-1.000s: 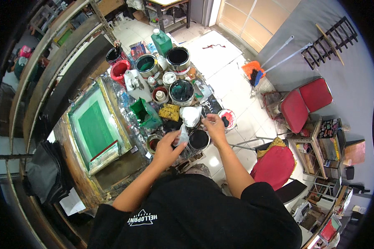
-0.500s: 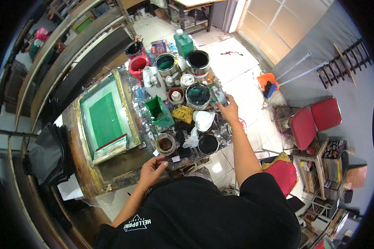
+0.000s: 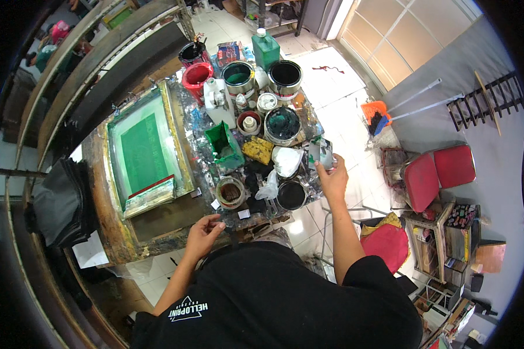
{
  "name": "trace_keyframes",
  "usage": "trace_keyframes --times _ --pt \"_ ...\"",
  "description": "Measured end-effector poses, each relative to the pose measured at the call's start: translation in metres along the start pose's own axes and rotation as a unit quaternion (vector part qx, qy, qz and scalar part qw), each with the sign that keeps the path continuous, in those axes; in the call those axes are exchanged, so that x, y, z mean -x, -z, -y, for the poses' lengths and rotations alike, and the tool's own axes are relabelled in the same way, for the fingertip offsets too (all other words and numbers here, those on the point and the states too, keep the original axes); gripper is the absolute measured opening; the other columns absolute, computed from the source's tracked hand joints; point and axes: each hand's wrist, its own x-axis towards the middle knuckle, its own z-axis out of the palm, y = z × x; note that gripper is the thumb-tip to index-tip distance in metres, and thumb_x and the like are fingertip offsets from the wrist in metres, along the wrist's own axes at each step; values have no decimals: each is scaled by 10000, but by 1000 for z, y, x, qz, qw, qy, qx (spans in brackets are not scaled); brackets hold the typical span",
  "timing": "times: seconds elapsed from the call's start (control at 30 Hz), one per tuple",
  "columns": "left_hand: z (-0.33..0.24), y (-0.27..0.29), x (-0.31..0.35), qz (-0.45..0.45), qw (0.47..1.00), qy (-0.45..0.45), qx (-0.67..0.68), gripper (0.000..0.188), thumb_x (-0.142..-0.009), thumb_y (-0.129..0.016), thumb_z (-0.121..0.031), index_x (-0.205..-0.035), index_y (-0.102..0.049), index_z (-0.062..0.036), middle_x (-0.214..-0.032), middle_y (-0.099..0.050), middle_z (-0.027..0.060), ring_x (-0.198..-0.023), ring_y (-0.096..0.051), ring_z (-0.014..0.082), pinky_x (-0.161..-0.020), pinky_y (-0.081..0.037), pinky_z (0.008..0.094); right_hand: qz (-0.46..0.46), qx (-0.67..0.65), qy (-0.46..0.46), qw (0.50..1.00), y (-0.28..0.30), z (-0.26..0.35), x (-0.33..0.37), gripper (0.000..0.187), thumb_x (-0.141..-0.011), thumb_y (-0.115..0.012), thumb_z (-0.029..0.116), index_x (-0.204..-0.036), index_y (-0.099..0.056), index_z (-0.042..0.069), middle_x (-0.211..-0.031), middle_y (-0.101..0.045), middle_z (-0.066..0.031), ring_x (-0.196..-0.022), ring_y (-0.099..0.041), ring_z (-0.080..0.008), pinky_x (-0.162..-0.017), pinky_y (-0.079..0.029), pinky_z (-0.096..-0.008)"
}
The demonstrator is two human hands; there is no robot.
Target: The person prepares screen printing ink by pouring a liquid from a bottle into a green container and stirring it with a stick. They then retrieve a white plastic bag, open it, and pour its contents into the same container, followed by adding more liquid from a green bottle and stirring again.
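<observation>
My right hand (image 3: 334, 179) is closed on a greyish see-through plastic container (image 3: 321, 151) smeared with green, at the right edge of the crowded table. To its left are a white plastic bag (image 3: 286, 161) and an open can with dark green ink (image 3: 282, 125). My left hand (image 3: 204, 235) holds nothing, its fingers loosely bent and apart, by the table's near edge. Just beyond that hand stands a jar with brown residue (image 3: 231, 193). A green cut-open container (image 3: 224, 146) and a yellow sponge (image 3: 257, 149) sit between the cans.
A printing screen (image 3: 145, 151) with a green area lies on the table's left, a squeegee (image 3: 150, 196) across its near end. Black sheets (image 3: 61, 203) are stacked at far left. Paint cans (image 3: 284, 78) and a green bottle (image 3: 266, 50) stand at the back; red chairs (image 3: 422, 181) are at right.
My right hand has drawn the plastic container away from the dark green ink can, rightward and nearer to me. My left hand has shifted slightly left and nearer.
</observation>
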Motion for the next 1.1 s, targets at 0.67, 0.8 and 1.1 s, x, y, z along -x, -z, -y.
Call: trace_keyframes --times 0.67,0.8,1.1 --pt "-5 40 3 56 994 -32 -87 325 -941 -754 -301 -1062 -724 -1 -819 -693 32 -728 -604 95 -675 -512 277 -101 107 134 980 10 -2 39 225 -959 -668 175 -1077 -677 -16 -976 -694 -159 -848 -665 -290 -788 -528 -385" --pt "20 76 10 56 992 -73 -82 275 -914 -779 -279 -943 -721 -12 -747 -647 7 -671 -549 79 -624 -472 270 -97 26 52 994 44 67 54 176 -947 -665 177 -989 -688 8 -936 -698 -121 -804 -673 -233 -746 -527 -359" --pt "78 186 37 56 993 -83 -63 312 -881 -806 -304 -828 -671 -28 -689 -607 4 -636 -532 97 -606 -464 293 -42 -67 86 993 -21 141 150 184 -949 -703 174 -927 -692 -8 -861 -704 -108 -807 -641 -181 -770 -507 -341"
